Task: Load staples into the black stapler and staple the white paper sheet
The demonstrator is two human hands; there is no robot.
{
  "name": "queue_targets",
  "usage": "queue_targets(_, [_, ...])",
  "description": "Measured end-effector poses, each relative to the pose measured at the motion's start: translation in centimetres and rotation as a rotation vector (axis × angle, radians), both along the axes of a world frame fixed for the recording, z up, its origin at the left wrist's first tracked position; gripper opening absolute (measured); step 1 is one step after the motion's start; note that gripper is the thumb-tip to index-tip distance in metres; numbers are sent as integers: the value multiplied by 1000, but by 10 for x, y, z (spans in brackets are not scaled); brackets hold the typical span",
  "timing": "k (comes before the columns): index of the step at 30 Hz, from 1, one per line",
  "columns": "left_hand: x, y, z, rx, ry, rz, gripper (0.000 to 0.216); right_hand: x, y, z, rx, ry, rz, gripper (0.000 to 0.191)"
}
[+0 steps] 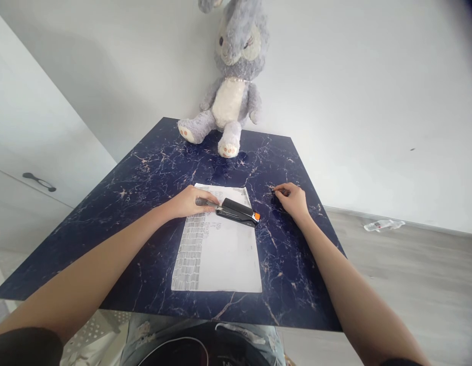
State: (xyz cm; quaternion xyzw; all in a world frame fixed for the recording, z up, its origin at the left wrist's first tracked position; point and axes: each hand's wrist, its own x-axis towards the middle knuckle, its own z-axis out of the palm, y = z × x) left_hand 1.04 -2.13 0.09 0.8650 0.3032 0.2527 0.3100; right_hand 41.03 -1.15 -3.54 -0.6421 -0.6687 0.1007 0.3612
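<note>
A black stapler (238,212) with an orange piece at its right end lies across the upper part of a printed sheet of paper (228,259). My left hand (190,202) has its thumb and fingers closed at the stapler's left end, where a greyish part shows between them. To the right of the paper, my right hand (293,199) is held low over the table with thumb and fingertips pinched together. Whatever lies in that pinch is too small to make out.
The dark blue marble-patterned table (144,173) carries a large grey plush rabbit (230,99) at its far edge, against the wall. A white cabinet with a dark handle (39,181) stands at left. Clear plastic packaging (384,225) lies on the floor at right.
</note>
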Motion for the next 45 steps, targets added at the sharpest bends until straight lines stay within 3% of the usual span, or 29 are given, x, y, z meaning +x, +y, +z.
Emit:
queue_targets(3, [-7,3,2,-1,4,-26,25,-3,-3,5,50,-4,-27,19])
queue_targets(7, [-20,11,3,-86,8,-62,26,-22,-20,27,263,15,-19,17])
queue_targets(10, [-24,15,1,-142,-8,-34,24,-50,-41,43,274,80,235,23])
queue_targets(13, [-15,12,-2,-169,-34,38,28,-81,-58,45,114,81,583,26])
queue_targets(15, [-3,6,-3,-172,-60,70,29,-97,-64,40,26,48,691,29])
queue_targets(21, [34,-18,1,-33,-177,106,7,-111,-67,34,53,121,731,18])
queue_targets(25, [40,-27,7,42,-244,178,14,-110,-71,42,113,167,716,18])
queue_targets(30, [39,-26,8,-36,-152,49,13,-104,-72,43,118,69,830,20])
queue_targets(32, [39,-24,6,-35,-114,37,15,-97,-69,42,109,52,798,20])
queue_targets(36, [42,-24,0,92,53,92,47,-73,-55,40,113,22,405,23])
queue_targets(39, [45,-28,-5,180,291,-27,60,-51,-46,40,79,-64,207,24])
queue_targets(42, [44,-33,-4,281,438,-130,53,-35,-42,44,4,-131,198,24])
queue_targets(45, [41,-37,1,370,474,-96,51,-31,-46,49,-54,-148,322,23])
